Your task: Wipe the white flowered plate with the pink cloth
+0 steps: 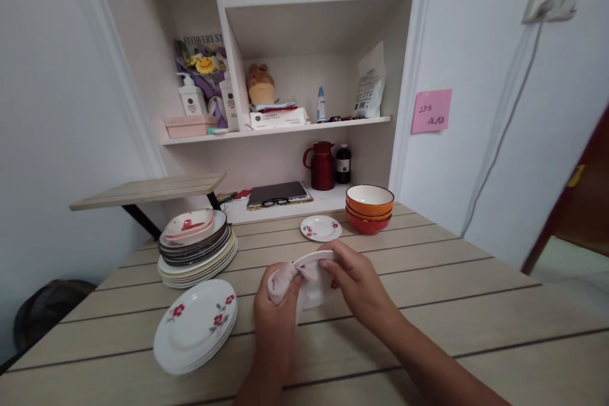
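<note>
Plate (316, 295), one: white, tilted, raised above the counter (457, 295) between left hand (275, 307) and right hand (358, 279). We judge it light, stiff, slippery if damp, and breakable; we favour its rim as the hold. The right hand pinches that rim; the left hand clutches a cloth (280, 280), soft by its folds, at the opposite side. Beyond, we list: saucer (323, 228), one; bowls (370, 208), stacked. Leftward: flowered stack (196, 323), near; dish stack (198, 260), behind it.
</note>
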`<state>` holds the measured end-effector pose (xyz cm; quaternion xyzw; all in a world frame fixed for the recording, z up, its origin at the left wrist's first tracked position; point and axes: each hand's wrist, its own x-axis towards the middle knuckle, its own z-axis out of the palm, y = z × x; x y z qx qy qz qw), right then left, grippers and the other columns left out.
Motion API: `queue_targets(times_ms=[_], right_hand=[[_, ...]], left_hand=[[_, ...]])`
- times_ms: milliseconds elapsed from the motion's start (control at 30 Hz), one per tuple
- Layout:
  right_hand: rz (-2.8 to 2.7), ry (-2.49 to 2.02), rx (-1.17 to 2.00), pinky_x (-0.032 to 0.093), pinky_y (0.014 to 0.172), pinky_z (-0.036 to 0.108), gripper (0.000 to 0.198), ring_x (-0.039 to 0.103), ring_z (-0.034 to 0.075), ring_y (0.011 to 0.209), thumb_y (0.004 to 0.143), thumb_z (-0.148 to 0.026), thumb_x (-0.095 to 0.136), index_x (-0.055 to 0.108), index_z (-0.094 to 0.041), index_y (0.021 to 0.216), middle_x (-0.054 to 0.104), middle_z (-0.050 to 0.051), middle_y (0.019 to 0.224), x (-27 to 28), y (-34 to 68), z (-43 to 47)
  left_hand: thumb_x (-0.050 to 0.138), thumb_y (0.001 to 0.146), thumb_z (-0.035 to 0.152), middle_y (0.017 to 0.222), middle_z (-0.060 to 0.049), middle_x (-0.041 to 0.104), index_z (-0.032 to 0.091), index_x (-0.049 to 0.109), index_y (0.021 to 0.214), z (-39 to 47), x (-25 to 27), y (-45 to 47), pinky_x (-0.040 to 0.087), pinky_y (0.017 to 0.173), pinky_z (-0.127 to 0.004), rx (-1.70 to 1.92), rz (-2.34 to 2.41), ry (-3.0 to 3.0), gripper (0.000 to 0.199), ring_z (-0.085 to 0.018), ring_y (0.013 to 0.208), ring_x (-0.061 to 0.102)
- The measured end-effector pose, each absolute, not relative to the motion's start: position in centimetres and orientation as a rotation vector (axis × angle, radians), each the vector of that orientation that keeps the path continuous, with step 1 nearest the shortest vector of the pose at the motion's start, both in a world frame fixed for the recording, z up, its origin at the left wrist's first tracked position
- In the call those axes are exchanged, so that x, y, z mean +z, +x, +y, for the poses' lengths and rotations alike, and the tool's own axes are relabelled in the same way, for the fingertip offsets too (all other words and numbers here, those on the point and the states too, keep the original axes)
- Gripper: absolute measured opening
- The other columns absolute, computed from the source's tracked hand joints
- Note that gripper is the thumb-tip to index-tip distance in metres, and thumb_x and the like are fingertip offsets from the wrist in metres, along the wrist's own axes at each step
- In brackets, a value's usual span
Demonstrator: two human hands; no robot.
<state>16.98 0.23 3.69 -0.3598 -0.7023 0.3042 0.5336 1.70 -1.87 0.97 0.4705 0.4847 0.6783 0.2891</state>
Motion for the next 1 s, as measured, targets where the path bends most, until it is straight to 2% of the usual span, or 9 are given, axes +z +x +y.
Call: queue_targets(times_ms=[100, 200, 367, 533, 667, 767, 867, 1000], right_hand=[[-1.377, -0.788, 1.133, 0.038, 0.051, 0.022, 0.014, 0.049, 0.013, 0.056, 0.086, -0.035, 0.059, 0.059, -0.022, 0.089, 0.058, -0.003, 0.068, 2.6, 15.9, 0.6], [-1.128, -0.706, 1.31, 0.041, 0.054, 0.022, 0.024, 0.053, 0.012, 0.058, 0.078, -0.037, 0.069, 0.062, -0.019, 0.093, 0.066, -0.001, 0.074, 1.9, 14.8, 0.6], [-0.837, -0.656, 1.455, 0.049, 0.064, 0.028, 0.038, 0.066, 0.018, 0.068, 0.07, -0.033, 0.078, 0.065, -0.02, 0.103, 0.075, 0.002, 0.085, 1.4, 13.8, 0.4], [-0.637, -0.612, 1.57, 0.055, 0.075, 0.033, 0.033, 0.071, 0.021, 0.081, 0.073, -0.026, 0.076, 0.066, -0.024, 0.105, 0.077, 0.004, 0.096, 0.8, 13.0, 0.4], [-0.648, -0.564, 1.637, 0.054, 0.082, 0.036, 0.033, 0.069, 0.024, 0.094, 0.075, -0.026, 0.074, 0.064, -0.024, 0.106, 0.075, 0.005, 0.102, 0.8, 12.9, 0.6], [-0.846, -0.677, 1.593, 0.052, 0.079, 0.036, 0.041, 0.068, 0.024, 0.089, 0.07, -0.026, 0.078, 0.061, -0.021, 0.108, 0.073, 0.006, 0.102, 1.1, 13.9, 1.1], [-1.026, -0.854, 1.209, 0.049, 0.073, 0.032, 0.046, 0.064, 0.02, 0.083, 0.064, -0.03, 0.082, 0.059, -0.023, 0.104, 0.069, 0.003, 0.096, 1.9, 15.7, 1.7], [-1.146, -0.791, 1.07, 0.047, 0.079, 0.033, 0.044, 0.061, 0.021, 0.093, 0.074, -0.038, 0.076, 0.057, -0.024, 0.11, 0.066, 0.006, 0.104, 3.5, 17.7, 1.7]], left_hand=[[0.076, 0.069, 0.043, 0.076, -0.001, 0.07, 0.017, 0.068, 0.09, -1.6, 1.0, 1.6, 0.051, 0.066, -0.026, 1.776, 1.257, 1.102, 0.034, -0.017, 0.071, 0.065], [0.078, 0.067, 0.046, 0.084, -0.003, 0.073, 0.016, 0.07, 0.097, -1.2, 0.7, 1.5, 0.052, 0.068, -0.027, 1.761, 1.217, 0.976, 0.044, -0.019, 0.075, 0.067], [0.078, 0.067, 0.048, 0.1, -0.009, 0.075, 0.015, 0.069, 0.11, -0.8, 0.1, 1.4, 0.054, 0.074, -0.03, 1.764, 1.135, 0.825, 0.055, -0.025, 0.089, 0.07], [0.08, 0.065, 0.047, 0.102, -0.013, 0.076, 0.013, 0.069, 0.111, -0.7, -0.4, 2.1, 0.056, 0.074, -0.033, 1.722, 1.042, 0.736, 0.059, -0.027, 0.09, 0.071], [0.081, 0.064, 0.045, 0.103, -0.012, 0.075, 0.014, 0.068, 0.112, -0.5, -0.9, 2.4, 0.056, 0.075, -0.032, 1.762, 0.986, 0.695, 0.059, -0.025, 0.088, 0.072], [0.082, 0.061, 0.044, 0.098, -0.011, 0.076, 0.013, 0.07, 0.107, -0.4, -1.1, 2.2, 0.056, 0.07, -0.031, 1.802, 1.05, 0.701, 0.057, -0.024, 0.082, 0.072], [0.083, 0.059, 0.046, 0.093, -0.01, 0.076, 0.013, 0.071, 0.103, -0.5, -1.1, 2.0, 0.055, 0.063, -0.029, 1.794, 1.115, 0.737, 0.056, -0.023, 0.078, 0.071], [0.081, 0.059, 0.048, 0.094, -0.01, 0.075, 0.014, 0.071, 0.102, -0.5, -0.9, 1.7, 0.054, 0.058, -0.028, 1.778, 1.13, 0.778, 0.056, -0.023, 0.077, 0.07]])
